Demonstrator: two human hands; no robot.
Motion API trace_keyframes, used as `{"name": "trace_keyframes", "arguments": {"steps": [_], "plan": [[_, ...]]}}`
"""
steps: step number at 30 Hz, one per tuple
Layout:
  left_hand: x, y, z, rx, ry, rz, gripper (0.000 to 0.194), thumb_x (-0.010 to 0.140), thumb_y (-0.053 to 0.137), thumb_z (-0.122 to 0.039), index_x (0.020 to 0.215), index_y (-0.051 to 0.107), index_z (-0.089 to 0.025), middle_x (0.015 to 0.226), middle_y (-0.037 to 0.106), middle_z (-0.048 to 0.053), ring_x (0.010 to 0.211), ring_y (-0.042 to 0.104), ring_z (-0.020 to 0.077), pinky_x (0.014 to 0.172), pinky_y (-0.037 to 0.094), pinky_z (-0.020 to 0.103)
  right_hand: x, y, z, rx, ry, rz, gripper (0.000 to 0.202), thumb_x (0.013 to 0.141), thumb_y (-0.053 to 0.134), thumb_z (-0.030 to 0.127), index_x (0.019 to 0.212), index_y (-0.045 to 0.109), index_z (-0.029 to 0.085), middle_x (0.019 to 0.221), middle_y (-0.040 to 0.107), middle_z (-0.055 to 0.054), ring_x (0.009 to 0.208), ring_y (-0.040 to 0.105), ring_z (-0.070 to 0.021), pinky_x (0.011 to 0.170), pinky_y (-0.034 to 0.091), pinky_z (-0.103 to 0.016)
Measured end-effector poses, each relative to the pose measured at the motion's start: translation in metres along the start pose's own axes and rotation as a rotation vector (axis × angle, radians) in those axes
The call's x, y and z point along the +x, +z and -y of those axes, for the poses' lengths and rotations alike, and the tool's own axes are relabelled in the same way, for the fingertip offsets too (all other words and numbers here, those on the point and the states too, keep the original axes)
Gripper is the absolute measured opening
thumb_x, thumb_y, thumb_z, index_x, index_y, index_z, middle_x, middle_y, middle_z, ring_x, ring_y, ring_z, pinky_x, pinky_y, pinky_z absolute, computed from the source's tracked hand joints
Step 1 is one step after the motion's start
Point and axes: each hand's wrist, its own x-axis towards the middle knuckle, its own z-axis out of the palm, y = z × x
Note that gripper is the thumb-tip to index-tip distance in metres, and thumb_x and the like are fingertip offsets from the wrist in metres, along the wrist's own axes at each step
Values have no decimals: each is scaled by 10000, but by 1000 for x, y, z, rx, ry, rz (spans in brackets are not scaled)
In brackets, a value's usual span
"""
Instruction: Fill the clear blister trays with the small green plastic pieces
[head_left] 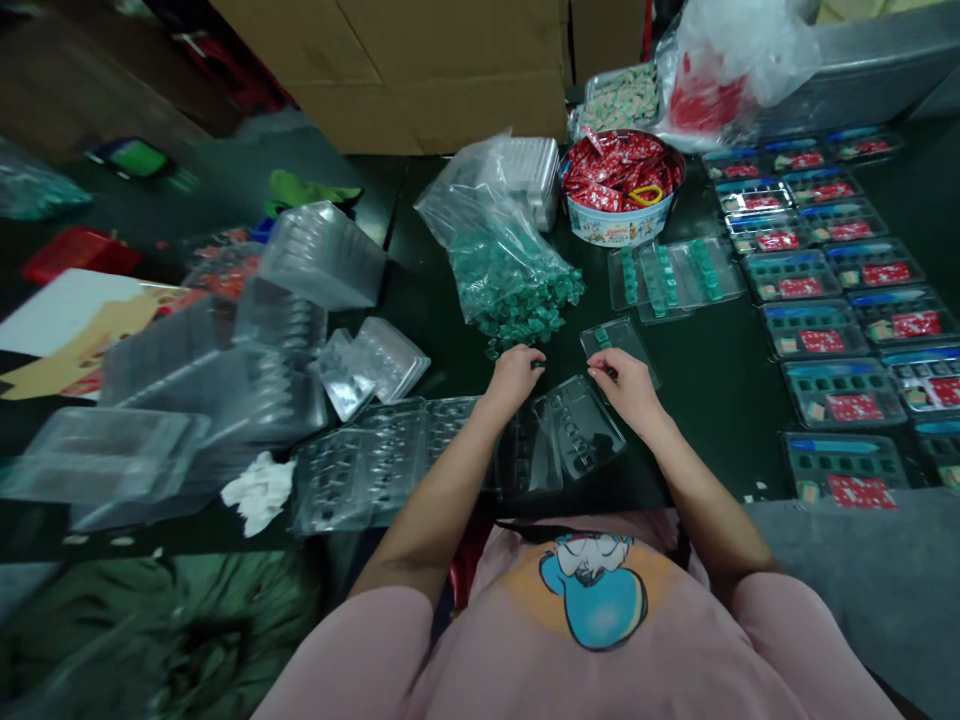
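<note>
My left hand is closed in a pinch just in front of a heap of small translucent green pieces. A small dark green piece shows at its fingertips. The heap spills from the mouth of a clear plastic bag. My right hand is closed too, its fingertips over the near part of a clear blister tray with green in one row. What those fingers hold, if anything, is hidden. Between my forearms lie clear trays with moulded pockets. Overlapping trays with green-filled rows lie farther back.
A round tub of red packets stands behind. On the right, rows of packed trays hold red packets, some with blue pens. Stacked clear cases, more clear trays and a crumpled tissue lie left. A cardboard box borders the back.
</note>
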Motion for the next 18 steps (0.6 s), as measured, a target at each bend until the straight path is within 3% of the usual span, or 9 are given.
{"name": "trace_keyframes", "arguments": {"steps": [3, 8, 14, 18], "plan": [[-4, 2, -18, -300, -64, -81, 190, 728, 683, -227, 900, 751, -184, 837, 699, 53, 758, 625, 173, 769, 500, 308, 5, 6, 3, 44, -1, 5, 91, 846, 566, 241, 885, 645, 216, 848, 646, -38, 782, 610, -175, 720, 501, -306], [-10, 3, -55, -874, -201, -14, 329, 658, 747, -339, 921, 716, -144, 782, 702, 31, 699, 622, 140, 673, 495, 263, 17, 13, 8, 153, 15, -33, 89, 816, 627, 293, 862, 641, 218, 855, 653, -26, 771, 618, -164, 709, 509, -298], [-14, -1, -69, -1056, -320, 84, 346, 637, 775, -402, 853, 713, -139, 725, 702, 39, 678, 631, 137, 631, 477, 250, 18, 6, 7, 188, 15, -37, 82, 781, 662, 278, 831, 635, 219, 813, 651, -7, 745, 617, -156, 699, 506, -294], [-12, 2, -72, -1061, -309, 26, 324, 621, 797, -386, 825, 714, -148, 702, 696, 25, 669, 619, 126, 628, 466, 239, 16, 2, 12, 207, 29, -32, 79, 791, 639, 235, 865, 642, 206, 821, 663, -13, 751, 628, -151, 700, 501, -284]]}}
